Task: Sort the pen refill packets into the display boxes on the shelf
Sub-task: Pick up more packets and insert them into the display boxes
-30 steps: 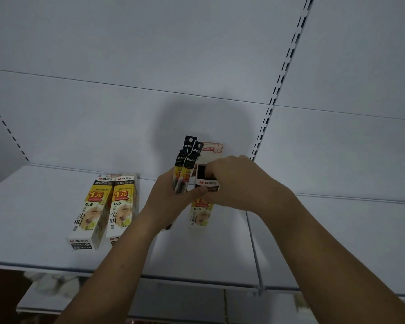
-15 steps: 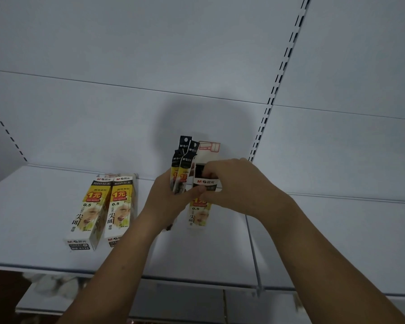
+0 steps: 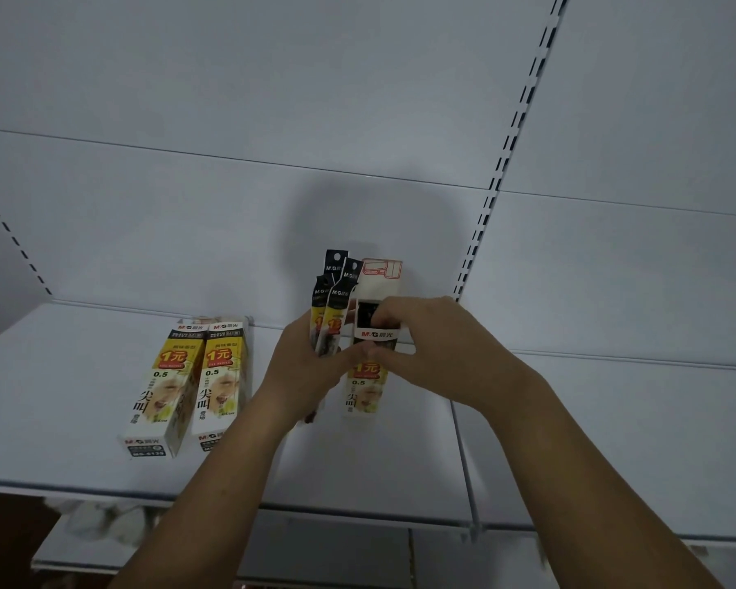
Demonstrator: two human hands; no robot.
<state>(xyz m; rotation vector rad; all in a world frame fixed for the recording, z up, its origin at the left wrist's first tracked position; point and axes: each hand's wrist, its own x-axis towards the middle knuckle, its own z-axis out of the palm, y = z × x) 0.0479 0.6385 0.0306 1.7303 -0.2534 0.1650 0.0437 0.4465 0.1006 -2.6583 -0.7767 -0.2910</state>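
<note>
Several refill packets (image 3: 335,297) in left hand (image 3: 302,369) grip; right hand (image 3: 436,350) grip on display box (image 3: 364,386)

The shelf (image 3: 60,397) looks like smooth, matt white painted metal. The open display box (image 3: 364,391) and the two closed boxes (image 3: 162,384) left of it are printed card; the refill packets (image 3: 336,291) beside it look like glossy plastic.

A shop, by its white metal shelf (image 3: 60,418) with a slotted upright (image 3: 507,142) and price-printed display boxes (image 3: 219,376).
</note>
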